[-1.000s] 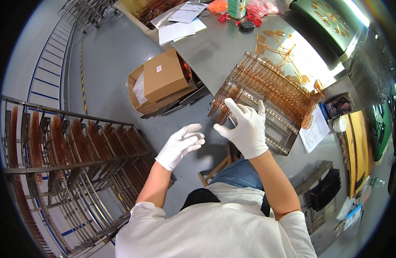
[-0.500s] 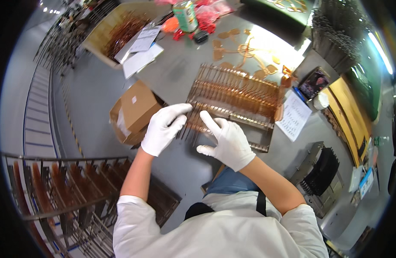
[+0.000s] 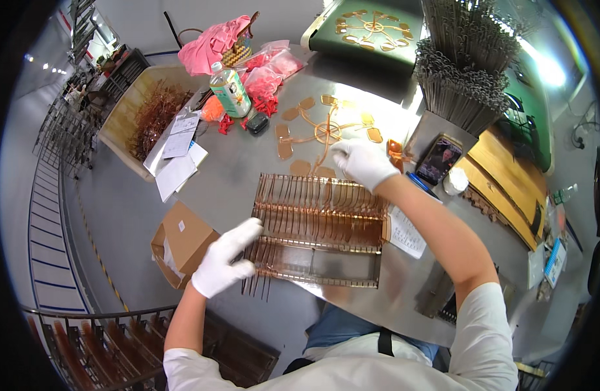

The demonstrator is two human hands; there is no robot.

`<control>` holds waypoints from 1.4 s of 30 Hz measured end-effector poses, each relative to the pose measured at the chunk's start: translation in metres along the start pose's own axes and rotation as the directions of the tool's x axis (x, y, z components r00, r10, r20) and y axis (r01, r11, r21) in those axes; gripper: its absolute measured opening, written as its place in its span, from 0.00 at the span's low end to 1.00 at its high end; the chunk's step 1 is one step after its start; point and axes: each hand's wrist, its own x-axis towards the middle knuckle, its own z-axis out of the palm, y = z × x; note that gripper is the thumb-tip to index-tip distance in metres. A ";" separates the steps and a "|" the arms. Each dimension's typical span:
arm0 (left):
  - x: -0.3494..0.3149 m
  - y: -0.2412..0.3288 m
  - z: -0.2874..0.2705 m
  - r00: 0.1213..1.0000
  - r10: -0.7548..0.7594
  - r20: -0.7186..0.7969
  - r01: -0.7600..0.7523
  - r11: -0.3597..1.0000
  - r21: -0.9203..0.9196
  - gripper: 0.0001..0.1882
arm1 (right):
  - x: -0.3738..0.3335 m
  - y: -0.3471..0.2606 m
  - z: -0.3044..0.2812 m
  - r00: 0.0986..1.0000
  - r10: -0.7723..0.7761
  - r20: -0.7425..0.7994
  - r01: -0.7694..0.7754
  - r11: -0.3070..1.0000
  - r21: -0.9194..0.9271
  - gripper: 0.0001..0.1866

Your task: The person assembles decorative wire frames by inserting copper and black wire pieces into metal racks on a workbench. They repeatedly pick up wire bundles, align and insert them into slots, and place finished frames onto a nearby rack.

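Observation:
My left hand (image 3: 227, 259), in a white glove, is at the left edge of a metal rack (image 3: 313, 282). Its fingers are stretched out with the thumb apart, and it grips nothing. Rows of thin, curved, brownish strips (image 3: 300, 221) stand in the rack's slots, and a few stick out at its lower left corner. Beyond the rack, my gloved right hand (image 3: 365, 163) reaches over a wheel-shaped amber moulding (image 3: 327, 133) with flat lens-like pieces on its spokes. The fingers of that hand are bent together at the moulding's edge; what they hold, if anything, is hidden.
On the left are a cardboard box (image 3: 188, 236), a tub of brown scraps (image 3: 121, 140) and papers (image 3: 176, 173). A bottle (image 3: 230, 91) stands behind. A conveyor (image 3: 319, 36) carries another moulding. Toward the right are metal rods (image 3: 459, 78), a phone (image 3: 440, 158) and a sheet (image 3: 404, 236).
My right hand has left the rack's near side and gone forward to the amber moulding. My left hand has stayed by the rack's left side, its fingers straighter. The view has tilted forward.

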 end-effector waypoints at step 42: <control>0.060 -0.161 0.084 0.715 -0.349 -0.606 0.607 0.740 0.291 0.07 | -0.111 -0.059 0.020 0.963 -0.206 0.173 0.255 0.905 -0.339 0.10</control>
